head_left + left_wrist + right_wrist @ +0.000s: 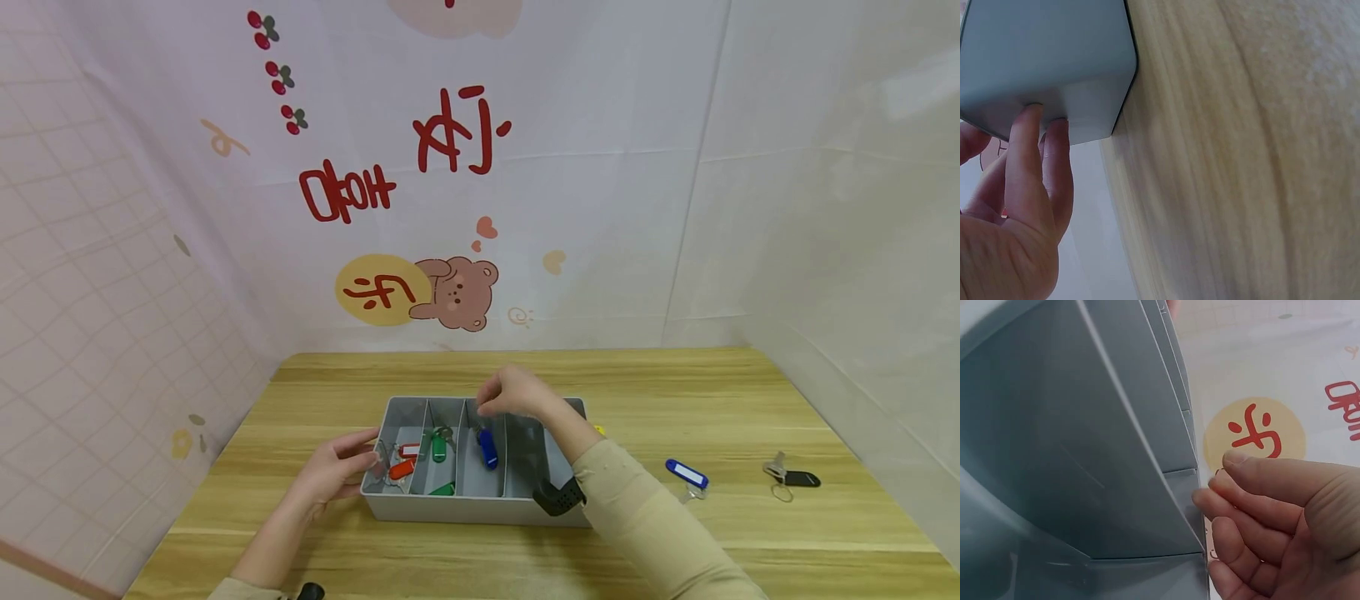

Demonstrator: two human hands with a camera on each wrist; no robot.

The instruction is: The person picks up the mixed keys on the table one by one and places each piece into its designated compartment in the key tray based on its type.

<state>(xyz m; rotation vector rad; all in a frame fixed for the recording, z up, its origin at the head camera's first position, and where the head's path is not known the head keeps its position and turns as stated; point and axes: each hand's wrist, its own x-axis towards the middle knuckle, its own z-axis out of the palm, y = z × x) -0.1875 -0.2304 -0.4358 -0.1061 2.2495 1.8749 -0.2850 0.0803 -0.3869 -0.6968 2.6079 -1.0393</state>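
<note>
A grey divided tray (480,510) stands on the table. My left hand (333,471) holds its left end, the thumb over the rim and fingers against the outer wall, as the left wrist view shows. My right hand (516,392) hovers over the far rim, above the third compartment from the left, fingers loosely bent and holding nothing. Below it lies a blue key tag (488,448) with a key. Red key tags (402,469) fill part of the leftmost compartment. Green key tags (438,446) are in the second. My right forearm covers part of the right-hand compartments.
On the table (675,550) right of the tray lie another blue key tag (686,473) with a key and a black key tag (801,478) with keys and a ring. A yellow item (599,430) peeks out behind my right forearm. A printed cloth (600,208) hangs behind.
</note>
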